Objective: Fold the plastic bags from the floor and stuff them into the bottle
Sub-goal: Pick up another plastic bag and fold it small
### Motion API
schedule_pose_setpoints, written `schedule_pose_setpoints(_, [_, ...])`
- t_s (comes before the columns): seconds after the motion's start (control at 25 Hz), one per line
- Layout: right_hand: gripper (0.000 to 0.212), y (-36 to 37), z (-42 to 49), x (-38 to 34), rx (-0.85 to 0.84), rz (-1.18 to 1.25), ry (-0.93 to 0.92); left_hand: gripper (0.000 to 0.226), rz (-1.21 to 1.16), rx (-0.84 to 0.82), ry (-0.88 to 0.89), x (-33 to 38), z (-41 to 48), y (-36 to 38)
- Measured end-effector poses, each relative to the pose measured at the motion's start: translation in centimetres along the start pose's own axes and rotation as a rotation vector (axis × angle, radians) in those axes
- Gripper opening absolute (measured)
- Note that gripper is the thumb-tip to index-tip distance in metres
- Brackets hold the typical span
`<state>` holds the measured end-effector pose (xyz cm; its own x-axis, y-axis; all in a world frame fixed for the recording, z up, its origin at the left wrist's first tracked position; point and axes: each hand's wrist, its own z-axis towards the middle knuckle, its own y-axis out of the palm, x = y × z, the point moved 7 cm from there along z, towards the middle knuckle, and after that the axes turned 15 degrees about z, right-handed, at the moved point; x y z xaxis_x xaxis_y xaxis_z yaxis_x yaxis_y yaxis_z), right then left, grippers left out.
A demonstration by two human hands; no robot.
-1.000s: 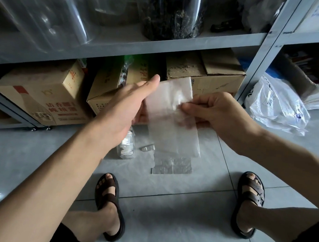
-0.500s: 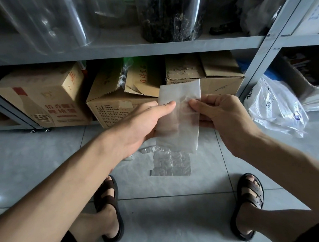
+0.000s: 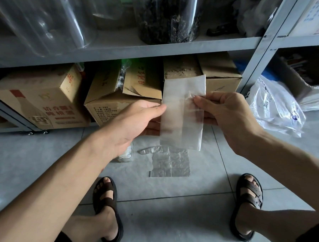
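Observation:
A translucent white plastic bag (image 3: 181,112), folded into a tall narrow strip, hangs in the air before the shelf. My left hand (image 3: 134,119) pinches its left edge between thumb and fingers. My right hand (image 3: 227,115) pinches its right edge, the thumb on the front. Below on the tiles lies a clear creased plastic bag (image 3: 169,164), flat. A small clear bottle (image 3: 125,154) with white stuff inside stands on the floor, mostly hidden behind my left wrist.
A grey metal shelf (image 3: 140,53) holds jars above and cardboard boxes (image 3: 45,100) below. A crumpled white printed bag (image 3: 274,106) lies at the right by the shelf post. My sandalled feet (image 3: 106,201) rest on the grey tiles.
The held bag went from a wide sheet to a narrow folded strip. My left hand slid from flat behind it down to its left edge.

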<state>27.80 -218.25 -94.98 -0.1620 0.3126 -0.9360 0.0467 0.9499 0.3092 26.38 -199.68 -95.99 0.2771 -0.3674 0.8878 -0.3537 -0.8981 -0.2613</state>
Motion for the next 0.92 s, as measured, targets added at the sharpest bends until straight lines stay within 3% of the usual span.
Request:
schedule_pose_setpoints(0.2, [0.010,-0.1,-0.1,0.1,0.001,-0.026,0.006,0.029,0.157,0.013,0.049,0.0,0.3,-0.4])
schedule_pose_setpoints(0.4, [0.011,0.1,-0.2,0.2,-0.026,-0.037,-0.003,0.045,0.205,0.105,0.079,0.2,0.6,-1.0])
schedule_pose_setpoints(0.6, [0.020,0.3,-0.3,-0.6,-0.161,-0.108,0.043,0.017,0.132,0.159,0.056,0.3,0.2,-1.8])
schedule_pose_setpoints(0.68, [0.020,0.3,-0.4,-0.8,-0.231,-0.188,0.083,0.013,0.123,0.206,0.048,0.5,0.0,-2.3])
schedule_pose_setpoints(0.92, [0.015,-0.1,-0.4,-0.3,-0.212,-0.191,0.100,0.013,0.062,0.175,0.043,0.9,-0.4,-2.1])
